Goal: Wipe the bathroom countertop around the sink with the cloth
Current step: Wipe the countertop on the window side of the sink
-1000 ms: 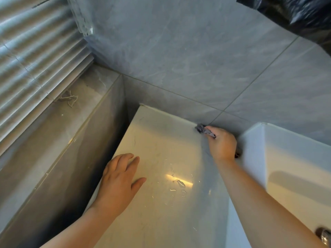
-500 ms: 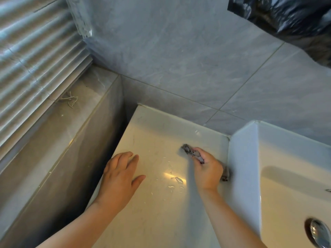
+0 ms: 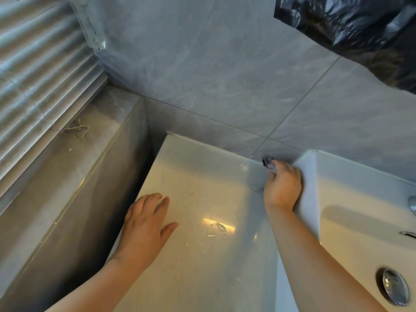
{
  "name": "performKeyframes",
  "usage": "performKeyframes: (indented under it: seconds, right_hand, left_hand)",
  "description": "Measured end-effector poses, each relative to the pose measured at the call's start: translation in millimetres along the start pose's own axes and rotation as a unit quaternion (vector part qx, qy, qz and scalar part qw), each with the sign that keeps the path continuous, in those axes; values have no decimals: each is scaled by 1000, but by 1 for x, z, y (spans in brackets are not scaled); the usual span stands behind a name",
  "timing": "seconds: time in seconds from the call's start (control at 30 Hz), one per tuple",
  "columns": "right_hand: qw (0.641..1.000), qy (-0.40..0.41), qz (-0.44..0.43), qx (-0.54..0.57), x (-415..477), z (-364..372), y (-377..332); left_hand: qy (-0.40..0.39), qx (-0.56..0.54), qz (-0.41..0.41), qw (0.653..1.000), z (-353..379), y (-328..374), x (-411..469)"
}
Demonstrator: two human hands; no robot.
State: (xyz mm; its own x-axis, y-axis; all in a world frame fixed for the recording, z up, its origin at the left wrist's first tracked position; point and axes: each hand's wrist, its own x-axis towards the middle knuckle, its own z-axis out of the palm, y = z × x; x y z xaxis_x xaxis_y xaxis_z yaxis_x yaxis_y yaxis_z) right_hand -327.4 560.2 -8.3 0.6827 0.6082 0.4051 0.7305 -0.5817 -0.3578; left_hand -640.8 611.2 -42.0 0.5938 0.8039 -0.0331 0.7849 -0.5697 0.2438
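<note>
The right hand (image 3: 282, 188) is tucked into the back corner of the desk (image 3: 202, 176), just where it meets the tiled wall (image 3: 225, 86) and the left outer wall of the sink (image 3: 307, 176). Its fingers (image 3: 281, 171) are curled tight round the cloth (image 3: 269, 164). Only a small dark grey bunch of the cloth pokes out past the knuckles toward the wall; the rest is hidden under the palm, so I cannot tell how much of it lies flat on the surface. The hand's side is against the sink wall. The left hand (image 3: 146, 224) rests palm down near the desk's left edge, fingers straight and slightly spread, holding nothing; it looks to be a brace. What matters for the coming stroke, as I judge it, is that the cloth sits at the far end of the narrow strip beside the sink, and the strip's long axis runs from the wall back toward the person. Pulling straight back would cover it, while a sweep leftward would follow the wall seam. A scatter of water drops (image 3: 221, 227) lies nearer the front, between the two hands and closer to the left thumb, though only the right hand has the cloth. The sink's basin shows a metal drain plug (image 3: 395, 289) at its bottom and part of a tap (image 3: 413, 204) at the frame's edge; I see nothing else in it. A black plastic bag (image 3: 360, 25) hangs up on the wall to the right.
</note>
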Motion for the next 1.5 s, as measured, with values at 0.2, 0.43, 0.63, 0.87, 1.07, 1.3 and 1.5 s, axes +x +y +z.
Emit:
performKeyframes:
  seconds: [0.2,0.43,0.63,0.87,1.07,1.3,1.5]
  right_hand:
    - [993,-90,82,-2,-20,12,-1]
    - [991,-115,37,-62,-63,4,2]
    - [978,-147,119,-83,-42,21,4]
    - [983,-147,101,-54,-54,15,10]
    - [989,-130,64,-32,-110,-18,-18]
    - [961,-148,118,201,-135,-46,-20]
    - [987,-34,132,90,-101,-39,-8]
  left_hand:
    - [2,-6,11,1000,2,-3,2]
    - [-2,-6,21,1000,0,-4,2]
    - [-9,-7,27,1000,-4,-5,2]
    - [-15,-2,38,999,-6,-6,4]
    - [6,5,45,999,-2,-7,3]
    - [15,8,46,999,-3,-7,3]
    - [13,11,42,999,-2,-6,3]
